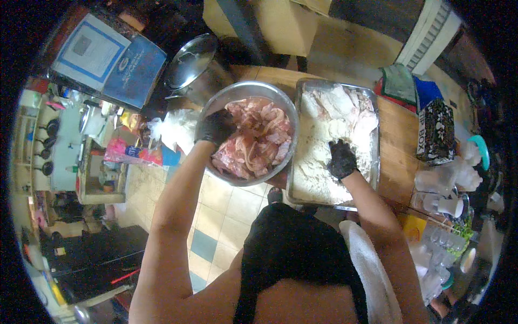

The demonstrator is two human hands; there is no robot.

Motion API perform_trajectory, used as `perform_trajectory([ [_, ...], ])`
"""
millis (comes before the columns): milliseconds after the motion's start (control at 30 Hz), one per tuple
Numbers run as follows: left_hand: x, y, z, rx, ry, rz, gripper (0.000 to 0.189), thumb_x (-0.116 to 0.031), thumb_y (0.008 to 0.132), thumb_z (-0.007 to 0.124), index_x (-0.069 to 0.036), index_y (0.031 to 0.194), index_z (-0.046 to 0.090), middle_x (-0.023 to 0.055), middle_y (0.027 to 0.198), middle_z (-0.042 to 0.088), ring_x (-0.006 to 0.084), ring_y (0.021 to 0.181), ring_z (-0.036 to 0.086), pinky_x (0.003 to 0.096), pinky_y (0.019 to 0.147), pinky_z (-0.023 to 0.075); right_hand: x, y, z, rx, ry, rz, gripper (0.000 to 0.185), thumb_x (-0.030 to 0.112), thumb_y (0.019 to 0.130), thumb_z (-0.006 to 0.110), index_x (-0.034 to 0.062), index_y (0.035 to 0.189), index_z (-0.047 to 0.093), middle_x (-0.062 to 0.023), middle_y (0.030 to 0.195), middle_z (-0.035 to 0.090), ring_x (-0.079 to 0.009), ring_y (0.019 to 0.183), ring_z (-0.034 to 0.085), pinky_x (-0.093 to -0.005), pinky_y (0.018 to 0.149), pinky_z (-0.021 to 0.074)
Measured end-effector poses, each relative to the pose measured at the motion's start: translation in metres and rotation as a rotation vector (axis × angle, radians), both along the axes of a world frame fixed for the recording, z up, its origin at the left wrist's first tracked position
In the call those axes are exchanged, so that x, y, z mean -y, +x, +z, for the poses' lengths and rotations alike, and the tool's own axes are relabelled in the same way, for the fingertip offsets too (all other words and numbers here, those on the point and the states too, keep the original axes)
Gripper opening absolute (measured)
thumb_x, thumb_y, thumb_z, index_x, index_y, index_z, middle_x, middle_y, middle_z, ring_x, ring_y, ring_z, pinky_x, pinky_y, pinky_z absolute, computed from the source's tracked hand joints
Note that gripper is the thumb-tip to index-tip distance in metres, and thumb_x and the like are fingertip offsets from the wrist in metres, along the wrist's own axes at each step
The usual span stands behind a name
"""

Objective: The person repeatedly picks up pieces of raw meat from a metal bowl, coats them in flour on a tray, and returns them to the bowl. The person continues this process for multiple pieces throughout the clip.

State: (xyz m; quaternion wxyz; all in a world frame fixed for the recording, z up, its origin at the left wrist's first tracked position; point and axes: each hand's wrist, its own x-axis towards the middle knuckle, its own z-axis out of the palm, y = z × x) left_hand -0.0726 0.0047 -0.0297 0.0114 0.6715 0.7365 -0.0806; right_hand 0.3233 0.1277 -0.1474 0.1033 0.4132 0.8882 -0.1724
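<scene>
A round metal bowl (294, 121) holds raw meat pieces (259, 141) in some reddish liquid. My left hand (218, 126), in a black glove, reaches over the bowl's left side and touches the meat; its fingertips are hard to make out, so its grip cannot be told. To the right lies a rectangular metal tray (378, 162) of pale flour (311, 162), with flour-coated meat pieces (340, 101) at its far end. My right hand (342, 159), also black-gloved and dusted with flour, rests on the flour with its fingers apart and nothing held.
Behind the bowl stands a lidded metal pot (192, 65), with a blue-and-white box (109, 60) farther left. Plastic bags (176, 127) lie left of the bowl. On the wooden table (394, 141), right of the tray, are a tip box (436, 131), folded cloths (398, 85) and plastic containers (435, 180).
</scene>
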Motion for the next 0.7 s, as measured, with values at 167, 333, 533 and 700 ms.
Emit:
perform_trajectory([
  [167,0.016,-0.023,0.014,0.7,0.127,0.29,0.035,-0.034,0.09,0.064,-0.005,0.11,0.067,0.015,0.105,0.07,0.0296,0.095,0.066,0.0403,0.087,0.0515,0.003,0.002,-0.003,-0.049,0.05,-0.014,0.069,0.018,0.079,0.064,0.0077,0.144,0.043,-0.027,0.146,0.04,-0.0449,0.134,0.041,-0.0501,0.109,0.039],
  [333,0.021,-0.017,0.03,1.33,0.046,0.656,0.034,-0.027,0.095,0.06,-0.005,0.119,0.064,0.0085,0.109,0.068,0.0205,0.096,0.064,0.034,0.087,0.0515,0.004,0.001,-0.01,-0.046,0.061,-0.007,0.067,0.019,0.079,0.064,0.0079,0.142,0.045,-0.0268,0.145,0.042,-0.0446,0.133,0.041,-0.0502,0.109,0.039],
  [533,0.032,-0.001,0.035,1.653,0.078,0.689,0.035,-0.026,0.091,0.064,-0.01,0.122,0.064,0.0049,0.109,0.068,0.0174,0.093,0.064,0.0303,0.084,0.0523,-0.012,0.013,-0.035,-0.201,0.159,0.101,0.059,0.024,0.079,0.064,0.0049,0.134,0.053,-0.0238,0.134,0.053,-0.0399,0.129,0.048,-0.0474,0.107,0.0415],
  [700,0.031,-0.002,0.033,0.859,0.202,-0.011,0.037,-0.023,0.086,0.071,-0.01,0.119,0.065,0.0079,0.114,0.068,0.021,0.1,0.066,0.0341,0.088,0.0536,-0.021,0.026,-0.048,-0.25,0.1,0.081,0.057,0.028,0.082,0.062,0.0038,0.133,0.054,-0.0233,0.134,0.055,-0.0378,0.131,0.048,-0.044,0.111,0.0386],
])
